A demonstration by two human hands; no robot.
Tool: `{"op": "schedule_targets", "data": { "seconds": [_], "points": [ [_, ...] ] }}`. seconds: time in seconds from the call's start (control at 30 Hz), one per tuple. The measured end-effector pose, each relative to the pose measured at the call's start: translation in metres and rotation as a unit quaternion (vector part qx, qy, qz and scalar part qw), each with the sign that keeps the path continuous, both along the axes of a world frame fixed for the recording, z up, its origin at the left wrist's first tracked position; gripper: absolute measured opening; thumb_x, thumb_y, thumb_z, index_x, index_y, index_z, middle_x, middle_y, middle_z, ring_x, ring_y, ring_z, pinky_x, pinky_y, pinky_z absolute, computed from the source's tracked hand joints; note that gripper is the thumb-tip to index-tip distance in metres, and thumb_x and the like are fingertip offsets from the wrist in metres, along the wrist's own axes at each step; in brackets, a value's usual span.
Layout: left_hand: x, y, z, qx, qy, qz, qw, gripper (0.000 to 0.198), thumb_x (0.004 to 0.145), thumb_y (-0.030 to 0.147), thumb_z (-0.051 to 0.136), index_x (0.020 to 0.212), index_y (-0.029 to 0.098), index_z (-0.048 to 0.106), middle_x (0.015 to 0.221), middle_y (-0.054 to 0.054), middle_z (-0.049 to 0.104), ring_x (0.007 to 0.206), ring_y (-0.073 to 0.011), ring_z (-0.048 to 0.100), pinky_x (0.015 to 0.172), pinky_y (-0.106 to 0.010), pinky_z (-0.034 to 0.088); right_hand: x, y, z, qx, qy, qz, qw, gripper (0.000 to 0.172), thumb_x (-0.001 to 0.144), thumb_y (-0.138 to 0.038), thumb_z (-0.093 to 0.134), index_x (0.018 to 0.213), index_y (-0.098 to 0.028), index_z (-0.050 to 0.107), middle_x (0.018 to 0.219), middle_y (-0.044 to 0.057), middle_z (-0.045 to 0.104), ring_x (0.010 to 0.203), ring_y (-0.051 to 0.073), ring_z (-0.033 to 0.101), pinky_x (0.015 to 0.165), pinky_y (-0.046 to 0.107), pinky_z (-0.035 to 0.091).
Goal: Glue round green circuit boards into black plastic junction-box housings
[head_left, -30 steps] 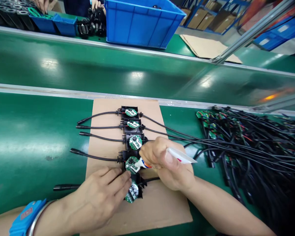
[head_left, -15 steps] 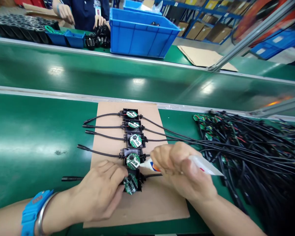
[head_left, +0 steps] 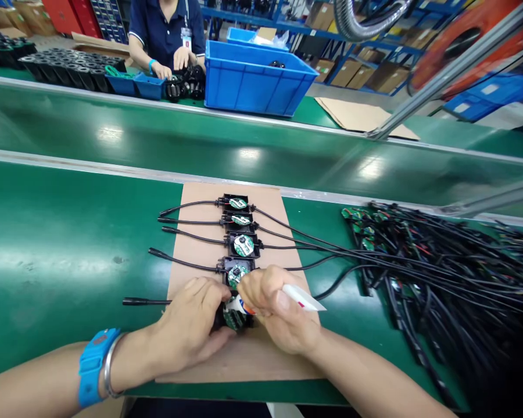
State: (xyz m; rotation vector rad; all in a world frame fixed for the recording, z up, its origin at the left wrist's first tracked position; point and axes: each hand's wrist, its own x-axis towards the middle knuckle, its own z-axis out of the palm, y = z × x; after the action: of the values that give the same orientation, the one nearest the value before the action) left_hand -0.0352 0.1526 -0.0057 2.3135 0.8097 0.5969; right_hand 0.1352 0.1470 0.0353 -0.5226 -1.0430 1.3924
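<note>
My right hand point(head_left: 279, 307) is closed around a white squeeze tube point(head_left: 304, 297). The tube's nozzle points down at the round green circuit board point(head_left: 234, 320) in the nearest black housing. My left hand point(head_left: 196, 319) grips the left side of that housing, its fingertips curled at the edge and partly hiding it. Farther back, several more black housings lie in a column, among them one holding a circuit board point(head_left: 244, 245) with white paste lines on it. Black cables run out of the housings to both sides. A cardboard sheet point(head_left: 270, 363) lies under them.
A large tangle of black cables point(head_left: 401, 267) with circuit boards covers the right of the green table point(head_left: 70, 232). Across a raised ledge stand a blue bin point(head_left: 261, 81) and black trays point(head_left: 74, 67). A person point(head_left: 169, 35) works there. A metal post point(head_left: 444, 75) rises at the right.
My right hand has moved left and nearer with the tube, from the second-nearest board to the nearest one. My left hand stays on the nearest housing. The view has shifted slightly.
</note>
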Motion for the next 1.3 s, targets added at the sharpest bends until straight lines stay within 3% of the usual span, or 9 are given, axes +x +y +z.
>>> {"op": "schedule_targets", "data": {
  "seconds": [0.43, 0.73, 1.1, 1.3],
  "points": [
    [-0.001, 0.001, 0.001, -0.004, -0.002, -0.011, 1.0, 0.039, 0.083, 0.02, 0.06, 0.116, 0.018, 0.039, 0.105, -0.01, 0.055, 0.095, -0.0254, 0.052, 0.081, -0.044, 0.047, 0.009, -0.017, 0.003, -0.03, -0.024, -0.001, 0.999, 0.031, 0.085, -0.036, 0.055, 0.064, -0.019, 0.04, 0.052, -0.006, 0.026, 0.047, 0.008, 0.025, 0.046, 0.024, 0.019],
    [0.0, 0.002, 0.003, -0.015, 0.0, -0.013, 1.0, 0.039, 0.081, 0.017, 0.062, 0.114, 0.018, 0.041, 0.105, -0.01, 0.055, 0.096, -0.0258, 0.052, 0.082, -0.044, 0.047, 0.017, -0.015, 0.0, -0.04, -0.013, -0.007, 0.999, 0.029, 0.085, -0.033, 0.055, 0.064, -0.019, 0.042, 0.053, -0.006, 0.026, 0.046, 0.007, 0.024, 0.045, 0.023, 0.018],
    [0.002, 0.003, 0.005, -0.063, 0.003, 0.008, 0.998, 0.044, 0.075, 0.013, 0.064, 0.112, 0.021, 0.041, 0.105, -0.008, 0.055, 0.097, -0.026, 0.052, 0.082, -0.045, 0.046, 0.015, -0.002, -0.002, -0.02, -0.002, -0.007, 1.0, 0.028, 0.085, -0.031, 0.055, 0.064, -0.019, 0.042, 0.053, -0.006, 0.028, 0.046, 0.007, 0.024, 0.046, 0.024, 0.018],
    [0.002, 0.003, 0.006, -0.065, 0.009, 0.016, 0.998, 0.046, 0.072, 0.015, 0.064, 0.111, 0.021, 0.04, 0.103, -0.008, 0.054, 0.093, -0.0263, 0.05, 0.079, -0.046, 0.045, 0.019, -0.007, -0.006, 0.011, -0.044, -0.032, 0.998, 0.027, 0.086, -0.033, 0.053, 0.065, -0.019, 0.042, 0.052, -0.005, 0.028, 0.046, 0.008, 0.026, 0.047, 0.025, 0.02]
  ]
}}
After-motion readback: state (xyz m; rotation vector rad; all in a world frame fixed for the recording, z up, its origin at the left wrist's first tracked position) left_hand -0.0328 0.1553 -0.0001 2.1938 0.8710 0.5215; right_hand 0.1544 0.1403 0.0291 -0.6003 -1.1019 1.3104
